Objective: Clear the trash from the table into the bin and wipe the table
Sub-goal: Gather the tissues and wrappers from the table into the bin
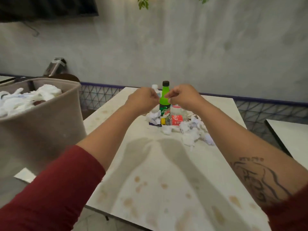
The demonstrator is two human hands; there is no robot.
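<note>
A stained white table carries a trash pile at its far end. In the pile, a green soda bottle with a black cap stands upright. A small clear cola bottle with a red label lies beside it, near a yellow cap. Crumpled white tissues spread to the right and front. My left hand and my right hand hover on either side of the green bottle's neck with fingers curled. I see nothing in either hand. A beige bin holding white tissues stands to the left of the table.
A clear bottle with a white cap stands behind my left hand. Brown stains mark the table's near half. A second table is at the right, a wire fence and grey wall run behind, and a white sheet lies on the floor by the bin.
</note>
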